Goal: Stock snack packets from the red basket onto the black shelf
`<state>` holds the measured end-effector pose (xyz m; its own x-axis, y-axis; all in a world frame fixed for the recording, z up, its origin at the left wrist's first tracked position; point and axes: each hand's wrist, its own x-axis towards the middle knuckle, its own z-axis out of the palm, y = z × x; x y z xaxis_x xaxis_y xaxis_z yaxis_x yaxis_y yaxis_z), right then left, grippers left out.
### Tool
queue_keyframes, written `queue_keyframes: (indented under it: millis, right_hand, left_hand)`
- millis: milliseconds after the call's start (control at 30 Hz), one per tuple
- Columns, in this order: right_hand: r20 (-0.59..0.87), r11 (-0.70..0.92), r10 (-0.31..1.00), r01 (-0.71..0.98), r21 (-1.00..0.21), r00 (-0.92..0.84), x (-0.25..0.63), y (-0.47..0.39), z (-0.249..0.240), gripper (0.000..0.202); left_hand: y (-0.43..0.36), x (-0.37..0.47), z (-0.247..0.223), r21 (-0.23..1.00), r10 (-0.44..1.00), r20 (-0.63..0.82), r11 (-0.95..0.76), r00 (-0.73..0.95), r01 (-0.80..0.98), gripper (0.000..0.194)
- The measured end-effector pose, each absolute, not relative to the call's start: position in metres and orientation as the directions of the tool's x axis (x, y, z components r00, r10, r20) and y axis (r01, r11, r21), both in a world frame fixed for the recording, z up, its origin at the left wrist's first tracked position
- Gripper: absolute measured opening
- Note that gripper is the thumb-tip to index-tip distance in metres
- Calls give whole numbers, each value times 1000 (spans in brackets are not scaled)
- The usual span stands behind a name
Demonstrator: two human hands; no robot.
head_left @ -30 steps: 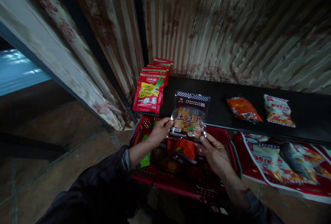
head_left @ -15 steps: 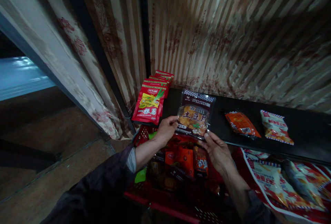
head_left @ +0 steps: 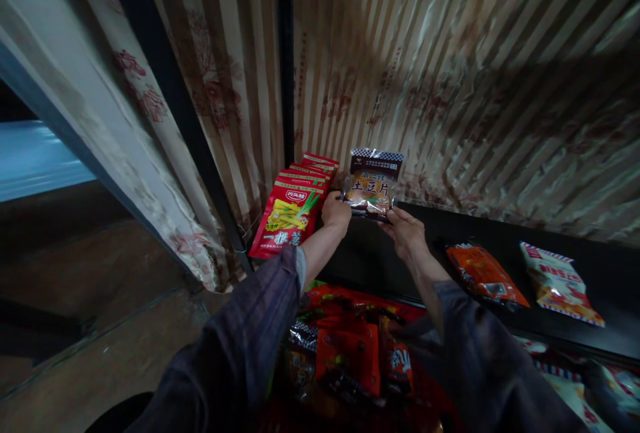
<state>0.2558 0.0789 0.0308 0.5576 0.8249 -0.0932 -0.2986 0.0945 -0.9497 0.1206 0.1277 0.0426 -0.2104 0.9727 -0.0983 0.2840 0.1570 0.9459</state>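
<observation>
Both hands grip a dark bag of potato chips (head_left: 371,187) by its lower corners. It is tilted up, with its printed front toward me, above the back of the black shelf (head_left: 360,256). My left hand (head_left: 336,211) pinches the left corner, close beside a row of overlapping red snack packets (head_left: 290,209). My right hand (head_left: 404,227) has the right corner between thumb and fingers. Whether the bag's bottom touches the shelf I cannot tell.
Right on the shelf lie an orange snack packet (head_left: 485,274) and a white-and-red snack bag (head_left: 561,283). Below my arms is a red basket with several packets, including an orange packet (head_left: 349,356). A striped curtain (head_left: 450,86) hangs behind; a dark post (head_left: 285,59) stands at the corner.
Both hands have carried the potato chip bag forward, from above the basket's edge to the back of the shelf. The view has shifted slightly.
</observation>
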Motion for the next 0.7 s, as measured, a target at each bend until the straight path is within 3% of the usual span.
queue_keyframes:
  millis: [333,700]
  right_hand:
    - [-125,36,802,-256,-966,584,249,140,-5,14]
    - [-85,-18,774,-112,-994,628,252,170,-28,14]
  left_hand:
    - [143,124,40,854,988,-52,120,-148,506,46]
    - [158,127,36,770,991,-76,130,-113,625,43]
